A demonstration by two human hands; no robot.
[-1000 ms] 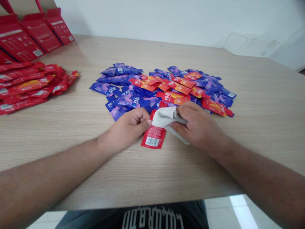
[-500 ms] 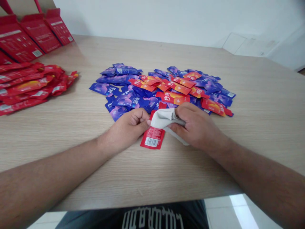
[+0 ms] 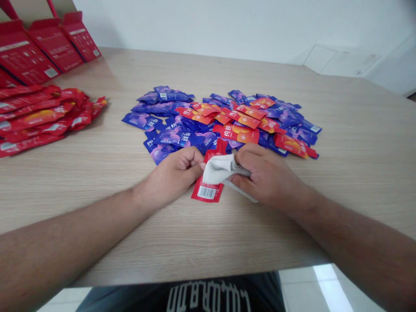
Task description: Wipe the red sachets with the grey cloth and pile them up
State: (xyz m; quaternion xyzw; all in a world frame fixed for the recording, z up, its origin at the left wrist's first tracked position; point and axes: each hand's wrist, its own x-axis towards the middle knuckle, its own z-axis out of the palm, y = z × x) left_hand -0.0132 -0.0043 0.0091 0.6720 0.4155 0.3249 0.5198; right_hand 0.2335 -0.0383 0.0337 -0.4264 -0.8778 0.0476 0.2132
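Note:
My right hand (image 3: 268,177) is shut on a crumpled white cloth (image 3: 219,170), which it presses on a red sachet (image 3: 206,191) lying on the wooden table. The cloth hides the middle of the sachet, while its barcode end shows below. My left hand (image 3: 173,171) rests curled on the table just left of the sachet, its thumb against the cloth. Nothing shows in its fingers. Just beyond both hands lies a loose heap of blue-purple sachets (image 3: 177,137) with red sachets (image 3: 236,133) scattered on top.
A pile of red sachets (image 3: 39,117) lies on the wooden table (image 3: 97,173) at the left. Behind it stand red cartons (image 3: 24,51) at the back left corner. A white wall (image 3: 227,26) rises behind the table, and the floor shows past its near edge.
My right hand and the cloth have shifted slightly left and down over the red sachet, showing more of its upper end. My left hand has barely moved.

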